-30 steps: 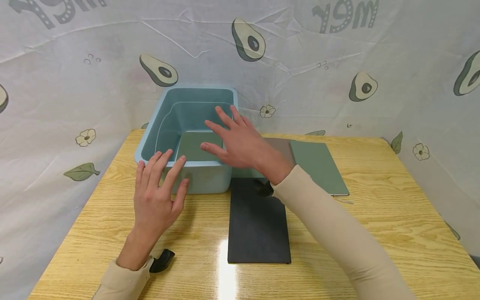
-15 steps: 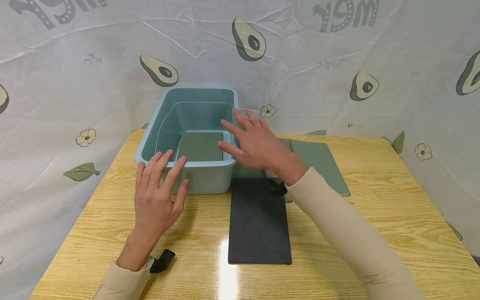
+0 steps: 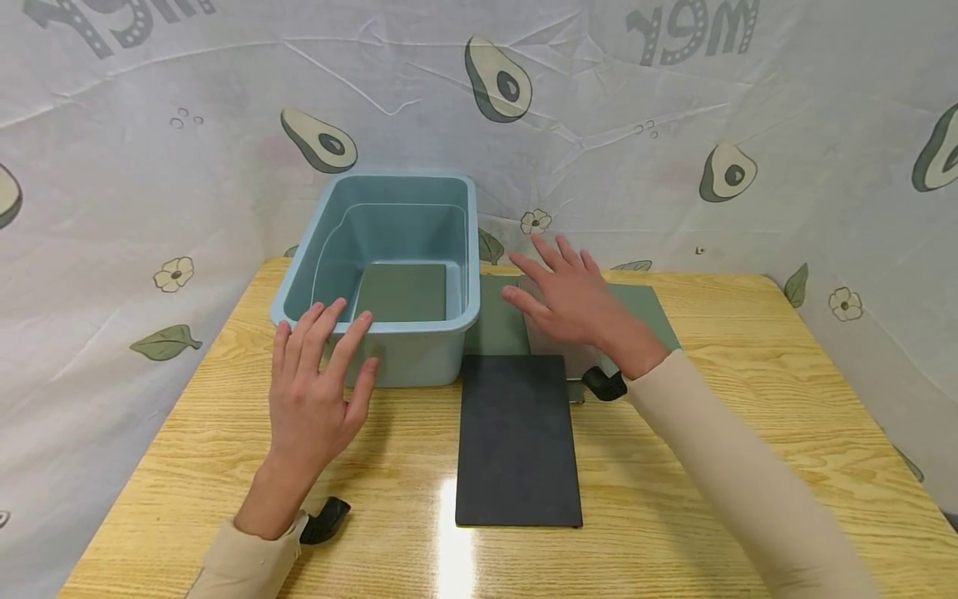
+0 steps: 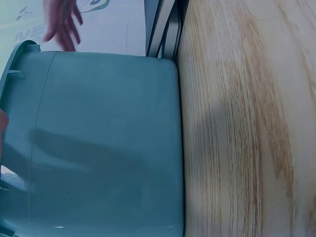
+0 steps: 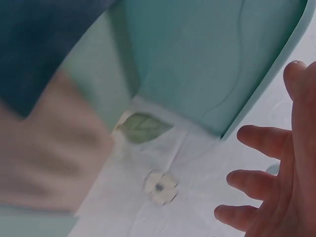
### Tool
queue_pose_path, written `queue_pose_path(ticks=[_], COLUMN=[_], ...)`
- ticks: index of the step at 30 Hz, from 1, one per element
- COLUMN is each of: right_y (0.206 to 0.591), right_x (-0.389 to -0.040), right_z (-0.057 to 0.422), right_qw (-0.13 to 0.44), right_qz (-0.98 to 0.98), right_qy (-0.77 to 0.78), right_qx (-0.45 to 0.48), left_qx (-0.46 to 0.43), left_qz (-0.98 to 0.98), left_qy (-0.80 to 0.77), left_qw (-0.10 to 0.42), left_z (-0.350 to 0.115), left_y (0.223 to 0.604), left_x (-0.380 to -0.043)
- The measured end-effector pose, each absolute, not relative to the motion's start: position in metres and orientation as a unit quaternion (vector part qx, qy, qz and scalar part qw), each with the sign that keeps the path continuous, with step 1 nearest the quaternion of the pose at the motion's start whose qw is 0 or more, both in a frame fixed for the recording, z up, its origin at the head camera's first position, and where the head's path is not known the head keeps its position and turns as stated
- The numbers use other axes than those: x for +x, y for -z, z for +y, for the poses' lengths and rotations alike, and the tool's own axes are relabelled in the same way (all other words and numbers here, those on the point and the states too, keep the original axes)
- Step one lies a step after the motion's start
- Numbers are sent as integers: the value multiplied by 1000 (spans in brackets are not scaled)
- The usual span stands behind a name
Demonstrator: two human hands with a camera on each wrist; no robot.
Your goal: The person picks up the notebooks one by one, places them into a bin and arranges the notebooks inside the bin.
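A light blue plastic bin [image 3: 419, 358] stands on the table, with a green flat book [image 3: 402, 293] lying on its floor. My left hand [image 3: 310, 395] is at the bin's front left, fingers straight and spread at the rim; whether they touch it I cannot tell. Fingers spread, my right hand [image 3: 575, 299] hovers over the books right of the bin and holds nothing. Under it lie a grey-brown book [image 3: 565, 358], a green book [image 3: 497, 314] at its left and another green one [image 3: 647, 306] at its right, partly hidden. A black book [image 3: 518, 441] lies in front of them.
The wooden table [image 3: 733, 433] extends to the right and front. Behind it hangs a pale cloth [image 3: 599, 100] printed with avocados, flowers and leaves. Black wrist devices [image 3: 325, 521] sit at both sleeves.
My right hand has moved right, from over the bin's right side to above the books, uncovering the bin's right rim. The left hand and the bin have stayed in place.
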State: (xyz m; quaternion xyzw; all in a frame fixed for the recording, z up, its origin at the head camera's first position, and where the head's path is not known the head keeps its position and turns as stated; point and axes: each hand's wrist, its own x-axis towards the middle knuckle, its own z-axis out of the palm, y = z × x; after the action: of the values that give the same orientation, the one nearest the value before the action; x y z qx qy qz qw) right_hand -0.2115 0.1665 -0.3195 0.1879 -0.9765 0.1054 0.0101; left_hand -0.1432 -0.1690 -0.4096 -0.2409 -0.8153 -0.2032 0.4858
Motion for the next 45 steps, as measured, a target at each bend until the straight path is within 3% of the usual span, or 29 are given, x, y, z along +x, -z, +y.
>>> queue_pose_path(ticks=[24,45], right_y=[343,347], right_x=[-185,-177], right_z=[307,324], right_qw=[-28,-3], right_qz=[-993,-992], right_qy=[-96,-117], right_qx=[65,45], left_qx=[-232,-238], left_qz=[-822,-823], left_qy=[196,193], left_qw=[481,479], left_z=[-167,-169], left_y=[402,403], left_x=[-141,-140])
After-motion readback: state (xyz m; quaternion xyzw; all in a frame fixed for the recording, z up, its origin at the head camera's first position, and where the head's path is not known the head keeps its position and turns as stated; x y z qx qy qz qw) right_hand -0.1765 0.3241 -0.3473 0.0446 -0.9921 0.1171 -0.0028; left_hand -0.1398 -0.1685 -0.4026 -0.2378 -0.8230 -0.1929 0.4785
